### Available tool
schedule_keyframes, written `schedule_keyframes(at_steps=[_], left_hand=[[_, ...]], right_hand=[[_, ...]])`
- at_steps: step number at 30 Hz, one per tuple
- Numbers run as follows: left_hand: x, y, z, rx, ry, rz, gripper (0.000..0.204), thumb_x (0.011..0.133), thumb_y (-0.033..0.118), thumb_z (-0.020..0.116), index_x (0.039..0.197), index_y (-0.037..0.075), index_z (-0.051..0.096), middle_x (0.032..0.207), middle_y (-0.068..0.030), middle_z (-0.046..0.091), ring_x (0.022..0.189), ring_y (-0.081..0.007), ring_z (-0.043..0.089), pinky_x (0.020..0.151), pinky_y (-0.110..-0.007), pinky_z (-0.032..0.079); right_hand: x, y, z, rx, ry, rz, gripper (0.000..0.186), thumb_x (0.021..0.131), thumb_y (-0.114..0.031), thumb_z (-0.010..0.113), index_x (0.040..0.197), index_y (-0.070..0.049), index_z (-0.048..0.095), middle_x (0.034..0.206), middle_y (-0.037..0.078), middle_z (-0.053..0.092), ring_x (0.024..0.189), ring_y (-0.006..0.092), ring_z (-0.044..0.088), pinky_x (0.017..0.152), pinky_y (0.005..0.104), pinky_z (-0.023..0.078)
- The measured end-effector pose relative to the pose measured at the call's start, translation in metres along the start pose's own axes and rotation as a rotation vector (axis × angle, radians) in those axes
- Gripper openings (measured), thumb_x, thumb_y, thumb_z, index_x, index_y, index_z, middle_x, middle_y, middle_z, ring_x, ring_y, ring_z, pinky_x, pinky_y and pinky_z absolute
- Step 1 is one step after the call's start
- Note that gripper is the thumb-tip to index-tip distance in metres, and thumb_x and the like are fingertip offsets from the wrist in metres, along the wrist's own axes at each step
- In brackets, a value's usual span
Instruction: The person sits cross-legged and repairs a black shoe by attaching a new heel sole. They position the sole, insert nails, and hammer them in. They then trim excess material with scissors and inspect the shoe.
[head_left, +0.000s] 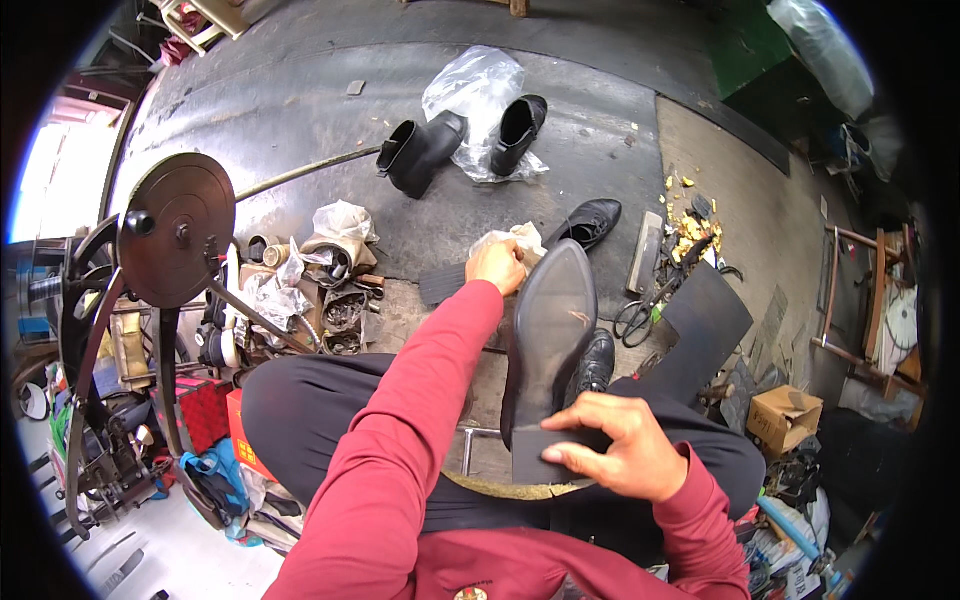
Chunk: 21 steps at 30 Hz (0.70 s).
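My left hand (495, 262) reaches forward past the upturned shoe, its fingers curled at a pale crumpled piece (529, 236); what they grip is unclear. Under it lies a ridged dark sheet (440, 283). The black shoe (550, 315) stands sole up in front of me. My right hand (610, 445) pinches a dark flat piece (530, 463) at the shoe's heel end. Beside that shoe is a black laced shoe (595, 365), and beyond it another laced shoe (590, 222).
Two black boots (420, 155) lie with plastic bags (460, 80) ahead. An iron machine with a large wheel (175, 250) and clutter are left. Right are scissors (632, 320), a metal bar (645, 252), dark sheets (705, 320), scraps (690, 230) and a cardboard box (785, 420).
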<state>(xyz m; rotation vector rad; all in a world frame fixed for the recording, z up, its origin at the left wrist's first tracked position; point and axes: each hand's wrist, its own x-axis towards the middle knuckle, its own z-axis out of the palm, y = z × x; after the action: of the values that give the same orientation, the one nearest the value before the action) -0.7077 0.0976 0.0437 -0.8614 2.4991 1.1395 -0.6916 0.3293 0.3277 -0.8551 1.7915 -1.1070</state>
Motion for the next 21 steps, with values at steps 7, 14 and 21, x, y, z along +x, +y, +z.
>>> schedule_keyframes(at_steps=[7,14,21], left_hand=[[-0.005,-0.021,0.027,0.21,0.25,0.199,0.016,0.085,0.015,0.066,0.094,0.011,0.078,0.1,-0.0143,0.077,0.105,-0.0336,0.07,0.095,-0.045,0.051],[-0.002,-0.022,0.039,0.254,0.298,0.279,0.023,0.081,0.017,0.069,0.102,0.009,0.077,0.105,-0.0139,0.075,0.11,-0.0304,0.067,0.094,-0.048,0.047],[0.02,-0.023,0.05,0.357,0.158,0.607,0.02,0.083,0.019,0.067,0.095,0.008,0.078,0.098,-0.0086,0.075,0.108,-0.0274,0.066,0.093,-0.044,0.049]], right_hand=[[0.007,0.003,-0.004,0.046,-0.094,0.086,0.031,0.08,-0.011,0.091,0.106,0.001,0.077,0.087,0.012,0.072,0.074,0.0207,0.069,0.067,0.0314,0.053],[0.009,0.007,-0.003,0.072,-0.121,0.083,0.033,0.078,-0.01,0.092,0.105,0.001,0.077,0.088,0.013,0.073,0.076,0.0225,0.071,0.07,0.0311,0.055],[0.01,0.008,-0.001,0.131,-0.113,0.084,0.031,0.082,-0.013,0.09,0.107,0.001,0.076,0.085,0.01,0.069,0.07,0.0207,0.064,0.064,0.0318,0.05]])
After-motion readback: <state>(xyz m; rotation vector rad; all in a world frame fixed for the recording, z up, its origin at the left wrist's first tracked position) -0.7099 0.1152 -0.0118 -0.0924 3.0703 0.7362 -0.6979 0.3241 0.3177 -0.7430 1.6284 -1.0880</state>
